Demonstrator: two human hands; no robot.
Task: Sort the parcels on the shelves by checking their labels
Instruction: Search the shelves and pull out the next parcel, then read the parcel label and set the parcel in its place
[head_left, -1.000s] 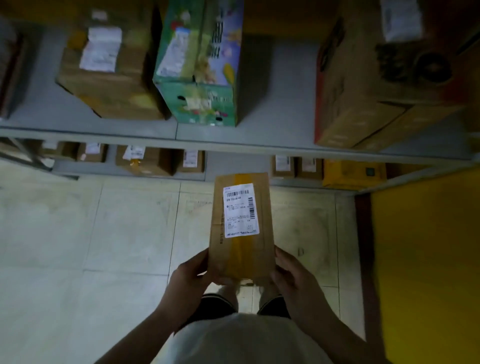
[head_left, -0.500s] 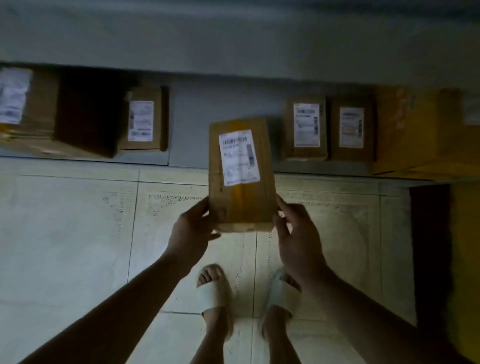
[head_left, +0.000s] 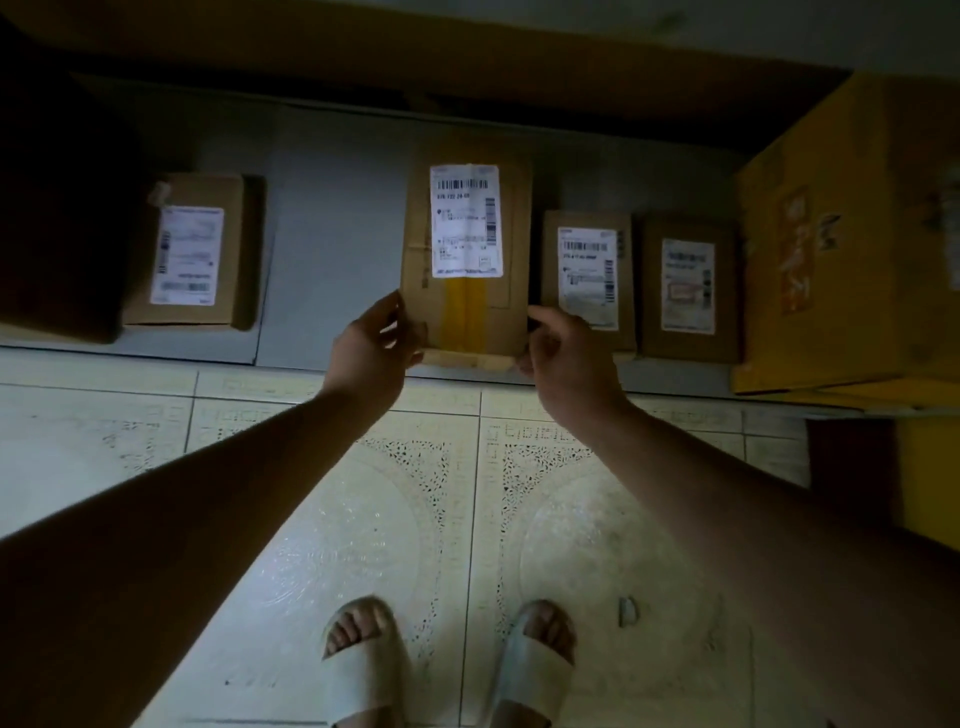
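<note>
A brown cardboard parcel (head_left: 511, 244) with a white barcode label (head_left: 466, 221) and a yellow tape strip lies flat over the bottom shelf (head_left: 332, 239), label up. My left hand (head_left: 371, 348) holds its near left corner. My right hand (head_left: 563, 353) grips its near right corner with curled fingers. To its right stand two smaller labelled parcels, the nearer parcel (head_left: 587, 278) close beside it and the farther parcel (head_left: 688, 288) beyond. Another labelled parcel (head_left: 195, 254) lies at the left of the shelf.
A big yellow box (head_left: 841, 249) fills the shelf's right end. A dark bulky box (head_left: 62, 208) sits at the far left. The upper shelf's underside (head_left: 415, 57) overhangs. Pale patterned floor tiles (head_left: 467, 493) lie below, with my sandalled feet near the bottom edge.
I have bent down from the upper shelf level. Both hands have carried the parcel forward and down into the gap on the bottom shelf, left of the two small parcels.
</note>
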